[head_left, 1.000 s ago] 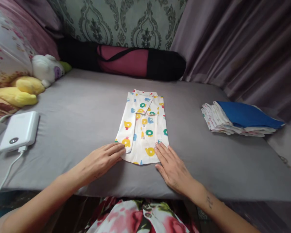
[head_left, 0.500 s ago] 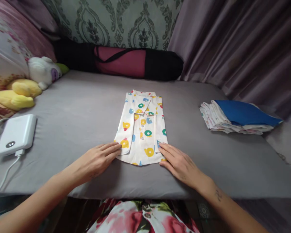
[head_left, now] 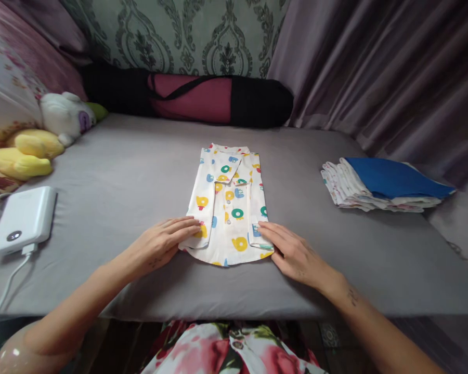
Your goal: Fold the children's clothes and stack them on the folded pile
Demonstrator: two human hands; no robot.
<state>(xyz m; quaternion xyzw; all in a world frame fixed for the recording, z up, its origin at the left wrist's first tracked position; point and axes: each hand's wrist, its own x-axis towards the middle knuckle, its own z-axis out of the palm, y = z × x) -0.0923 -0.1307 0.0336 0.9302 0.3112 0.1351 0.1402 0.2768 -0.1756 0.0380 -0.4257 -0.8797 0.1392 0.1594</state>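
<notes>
A small white button-up shirt, printed with yellow, green, blue and red figures, lies flat with its sleeves folded in over the front. Its collar points away from me and the curved hem is nearest me. My left hand rests on the lower left edge, fingers stretched over the sleeve's end; its thumb is hidden. At the lower right edge, my right hand lies with extended fingers on the other sleeve's cuff, the thumb beside the hem corner. Neither hand visibly grips the cloth.
A stack of folded clothes, topped with a blue piece, sits at the right. On the left are a white power bank with a cable and plush toys. A black and maroon bag lies along the back.
Both hands have shifted slightly up along the shirt's side edges. The right thumb has drawn outward from the hem to the corner. The shirt's lower sides spread a little wider.
</notes>
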